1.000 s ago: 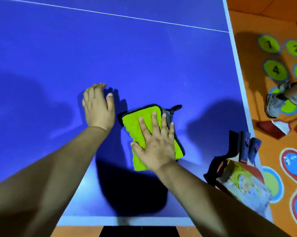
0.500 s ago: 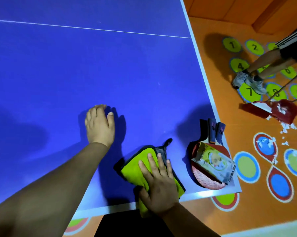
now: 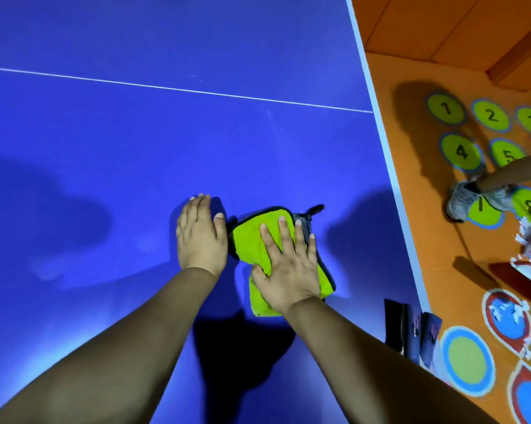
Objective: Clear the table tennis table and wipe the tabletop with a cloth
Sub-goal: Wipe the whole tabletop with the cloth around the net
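The right hand [image 3: 288, 264] lies flat and open on the green cloth [image 3: 252, 237]. Its fingers are straight and spread, and it presses the cloth down on the blue bench [image 3: 135, 154]. The left hand [image 3: 200, 234] is flat and open too and holds nothing. It rests on the bench just beside the cloth's left edge.

Half a second ago the cloth was pulled back to the near edge of the bench, and a bit of it hung over. Now it has been pushed forward again, to about where it was a second ago. The left hand has stayed in its spot the whole time. So this looks like rubbing back and forth over one patch.

That means the wiping is going on, but I think only this small patch near the right side is getting clean. The far part past the white line [image 3: 178, 90] likely still needs the cloth.

The dark handles of two bats [image 3: 411, 328] show at the bench's right edge, near the corner. The rest of them is cut off from view. They seem to still lie on the bench, so the clearing is not done yet.

On the orange floor [image 3: 441, 246], someone's shoes [image 3: 475, 198] stand well apart from the bench.
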Action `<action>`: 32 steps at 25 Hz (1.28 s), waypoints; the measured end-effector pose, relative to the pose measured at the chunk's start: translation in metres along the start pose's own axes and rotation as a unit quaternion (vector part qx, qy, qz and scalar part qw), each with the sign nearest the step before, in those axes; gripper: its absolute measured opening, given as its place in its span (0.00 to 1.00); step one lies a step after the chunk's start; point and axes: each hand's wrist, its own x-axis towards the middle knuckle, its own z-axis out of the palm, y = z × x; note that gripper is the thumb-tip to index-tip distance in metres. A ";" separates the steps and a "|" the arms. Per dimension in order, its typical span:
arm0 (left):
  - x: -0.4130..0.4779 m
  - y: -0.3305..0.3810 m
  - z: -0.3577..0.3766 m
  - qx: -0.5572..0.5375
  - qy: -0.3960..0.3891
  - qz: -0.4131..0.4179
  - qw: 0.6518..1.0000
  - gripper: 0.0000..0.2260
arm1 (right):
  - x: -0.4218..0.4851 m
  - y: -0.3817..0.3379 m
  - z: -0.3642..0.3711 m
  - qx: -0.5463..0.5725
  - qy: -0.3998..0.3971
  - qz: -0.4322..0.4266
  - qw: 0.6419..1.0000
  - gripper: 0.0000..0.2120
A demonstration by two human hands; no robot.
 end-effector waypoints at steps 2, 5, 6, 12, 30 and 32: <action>0.032 0.009 0.012 -0.001 0.006 -0.013 1.000 0.20 | 0.049 0.005 -0.010 -0.003 -0.008 -0.012 1.000 0.38; 0.068 0.021 0.030 0.024 0.012 -0.034 0.999 0.23 | 0.123 0.010 -0.023 -0.007 -0.019 -0.033 0.999 0.36; 0.075 0.023 0.036 0.055 0.021 -0.035 0.998 0.24 | 0.147 0.012 -0.026 -0.006 -0.020 -0.039 0.999 0.35; 0.085 0.024 0.053 0.205 0.044 -0.026 0.977 0.23 | 0.278 0.012 -0.039 -0.005 -0.002 -0.057 0.998 0.34; 0.084 0.027 0.055 0.194 0.071 -0.023 0.978 0.25 | 0.244 0.099 -0.043 0.008 0.012 0.037 0.999 0.33; 0.085 0.026 0.055 0.199 0.067 -0.020 0.978 0.24 | 0.206 0.093 -0.032 -0.004 0.002 0.047 0.999 0.34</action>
